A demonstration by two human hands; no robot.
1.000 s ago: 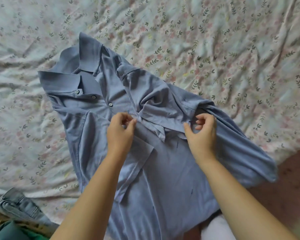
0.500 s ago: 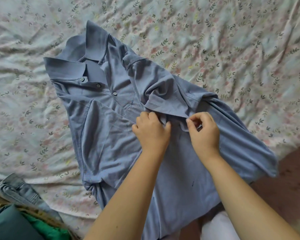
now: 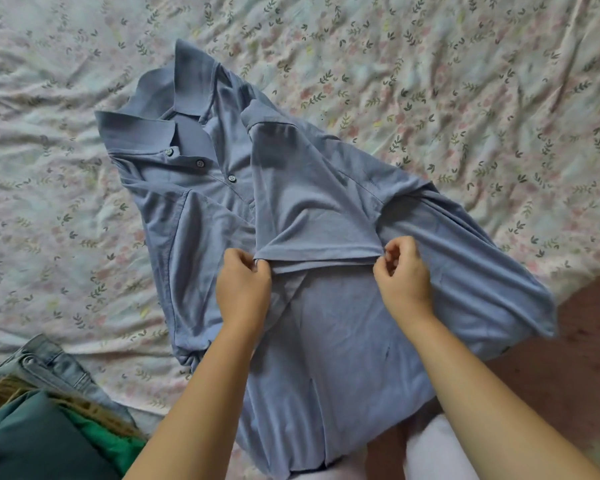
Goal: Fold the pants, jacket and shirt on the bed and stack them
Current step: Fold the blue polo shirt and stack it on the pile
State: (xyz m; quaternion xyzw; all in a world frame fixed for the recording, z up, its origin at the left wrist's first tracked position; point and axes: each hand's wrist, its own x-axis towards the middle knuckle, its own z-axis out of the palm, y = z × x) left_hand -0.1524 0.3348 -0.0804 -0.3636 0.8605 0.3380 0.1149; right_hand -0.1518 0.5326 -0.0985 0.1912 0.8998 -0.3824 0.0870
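A blue polo shirt [image 3: 343,323] lies face up on the bed, collar toward the far left, its hem hanging over the near bed edge. Its right sleeve [image 3: 312,216] is folded across the chest. My left hand [image 3: 245,289] pinches the left corner of that sleeve's cuff. My right hand [image 3: 404,275] pinches the cuff's right corner. At the near left corner lie folded light-blue denim pants [image 3: 49,362], and on them a dark teal garment [image 3: 32,441] with green lining, likely the jacket.
The bed wears a wrinkled floral sheet [image 3: 430,81] that fills most of the view. Reddish-brown floor [image 3: 589,341] shows at the right past the bed edge. My white-clad legs [image 3: 433,455] are at the bottom.
The sleeve has been spread out flat across the shirt front. My hands moved apart along the cuff, the left going left and the right going right. The view shifted slightly.
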